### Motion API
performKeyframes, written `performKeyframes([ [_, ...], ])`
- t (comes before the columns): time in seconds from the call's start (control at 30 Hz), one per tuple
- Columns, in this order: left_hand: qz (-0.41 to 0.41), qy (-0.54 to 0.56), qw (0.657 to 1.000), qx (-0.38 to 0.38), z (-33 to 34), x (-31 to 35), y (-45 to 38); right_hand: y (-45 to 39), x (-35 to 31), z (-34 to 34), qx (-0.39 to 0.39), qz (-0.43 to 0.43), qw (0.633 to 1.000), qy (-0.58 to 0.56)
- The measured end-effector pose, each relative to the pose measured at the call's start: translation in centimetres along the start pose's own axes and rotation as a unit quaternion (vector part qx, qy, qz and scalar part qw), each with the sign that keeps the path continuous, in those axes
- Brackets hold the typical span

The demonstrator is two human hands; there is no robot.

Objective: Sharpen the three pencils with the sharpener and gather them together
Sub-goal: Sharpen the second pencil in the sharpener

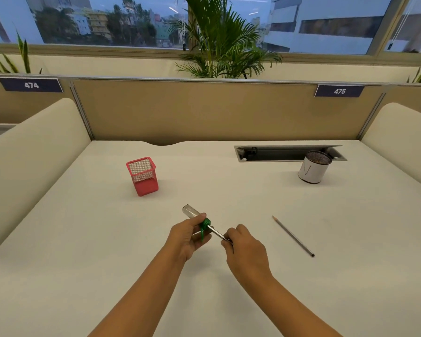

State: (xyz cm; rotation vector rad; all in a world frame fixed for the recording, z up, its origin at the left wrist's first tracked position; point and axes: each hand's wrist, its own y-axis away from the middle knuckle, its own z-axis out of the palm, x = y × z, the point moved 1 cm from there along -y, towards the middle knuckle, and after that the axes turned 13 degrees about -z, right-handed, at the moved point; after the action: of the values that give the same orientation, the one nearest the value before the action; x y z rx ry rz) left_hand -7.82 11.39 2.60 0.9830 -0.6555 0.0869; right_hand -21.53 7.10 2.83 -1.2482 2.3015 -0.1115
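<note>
My left hand (188, 235) grips a sharpener (197, 216) with a clear tube body and a green cap, held just above the white desk (107, 239). A grey pencil (216, 231) is pushed into the green end, and my right hand (246, 246) pinches its rear part. A second grey pencil (293, 235) lies loose on the desk to the right, its sharp tip pointing away from me. I see no third pencil.
A red mesh holder (142, 176) stands at the back left. A round mesh cup wrapped in white paper (314, 170) stands at the back right, beside an open cable tray (287, 153). Cushioned dividers flank the desk on both sides.
</note>
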Motion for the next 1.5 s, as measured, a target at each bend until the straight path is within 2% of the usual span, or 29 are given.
performKeyframes([
  [0.07,-0.001,0.000,1.000,-0.007,-0.5,-0.1,-0.1,0.3,-0.3,0.8,0.024,-0.018,0.999,0.035],
  [0.13,0.002,-0.009,1.000,-0.021,-0.8,-0.3,-0.2,0.5,-0.7,1.2,0.019,0.005,1.000,0.007],
  [0.17,0.003,-0.018,0.999,-0.026,-1.0,-0.4,-0.1,0.6,-0.8,1.1,0.006,0.052,0.997,-0.057],
  [0.2,0.003,-0.026,0.999,-0.033,-1.1,-0.4,0.0,0.6,-0.7,0.6,-0.013,0.126,0.978,-0.167],
  [0.23,-0.001,-0.035,0.998,-0.043,-1.3,-0.5,0.1,0.6,-0.5,0.2,-0.028,0.220,0.923,-0.316],
  [0.27,-0.006,-0.039,0.997,-0.060,-1.4,-0.4,0.3,0.7,-0.6,-0.2,-0.048,0.313,0.823,-0.472],
  [0.3,-0.014,-0.041,0.996,-0.080,-1.5,-0.2,0.6,0.8,-0.8,-0.4,-0.066,0.388,0.698,-0.598],
  [0.33,-0.021,-0.041,0.994,-0.099,-1.6,-0.1,0.7,1.0,-1.0,-0.4,-0.073,0.437,0.588,-0.677],
  [0.37,-0.026,-0.040,0.992,-0.113,-1.7,0.1,0.8,1.1,-1.1,-0.3,-0.072,0.460,0.513,-0.721],
  [0.4,-0.028,-0.037,0.991,-0.122,-1.7,0.2,0.8,1.1,-1.4,-0.2,-0.072,0.465,0.479,-0.741],
  [0.43,-0.026,-0.036,0.992,-0.121,-1.7,0.3,0.8,1.1,-1.6,0.0,-0.074,0.460,0.480,-0.744],
  [0.47,-0.022,-0.034,0.993,-0.111,-1.7,0.3,0.7,1.0,-1.7,0.0,-0.080,0.446,0.521,-0.724],
  [0.5,-0.017,-0.036,0.995,-0.097,-1.7,0.2,0.6,0.8,-1.7,0.0,-0.088,0.420,0.603,-0.673],
  [0.53,-0.013,-0.035,0.996,-0.081,-1.8,0.1,0.4,0.6,-1.6,0.1,-0.093,0.384,0.705,-0.590],
  [0.57,-0.009,-0.031,0.997,-0.065,-1.8,-0.1,0.3,0.4,-1.5,0.2,-0.090,0.338,0.801,-0.486],
  [0.6,-0.007,-0.022,0.998,-0.054,-1.9,-0.2,0.1,0.2,-1.4,0.4,-0.080,0.286,0.877,-0.377],
  [0.63,-0.007,-0.009,0.999,-0.046,-1.8,-0.3,0.0,0.0,-1.4,0.5,-0.065,0.228,0.931,-0.277],
  [0.67,-0.009,0.004,0.999,-0.040,-1.8,-0.3,-0.2,-0.1,-1.6,0.4,-0.048,0.171,0.965,-0.191],
  [0.7,-0.009,0.015,0.999,-0.034,-1.7,-0.3,-0.3,-0.1,-1.7,0.5,-0.036,0.124,0.983,-0.127],
  [0.83,0.001,0.046,0.999,-0.008,-1.2,0.1,-0.7,0.2,-1.1,0.9,-0.007,0.002,1.000,0.006],
  [1.0,0.000,0.084,0.996,0.000,-0.4,0.3,-0.6,0.0,1.4,0.7,0.098,-0.114,0.975,0.163],
  [1.1,0.004,0.111,0.994,0.008,0.0,0.4,-0.6,0.0,2.4,0.0,0.134,-0.140,0.967,0.165],
  [1.33,0.026,0.117,0.992,0.037,0.6,-0.1,-1.1,0.2,4.8,-0.3,0.139,-0.230,0.953,0.140],
  [1.43,0.041,0.105,0.993,0.032,1.4,-0.8,-0.8,0.5,5.6,-0.3,0.119,-0.203,0.964,0.127],
  [1.5,0.057,0.093,0.993,0.034,1.9,-1.1,-0.7,0.8,5.1,-0.7,0.048,-0.114,0.991,0.049],
])
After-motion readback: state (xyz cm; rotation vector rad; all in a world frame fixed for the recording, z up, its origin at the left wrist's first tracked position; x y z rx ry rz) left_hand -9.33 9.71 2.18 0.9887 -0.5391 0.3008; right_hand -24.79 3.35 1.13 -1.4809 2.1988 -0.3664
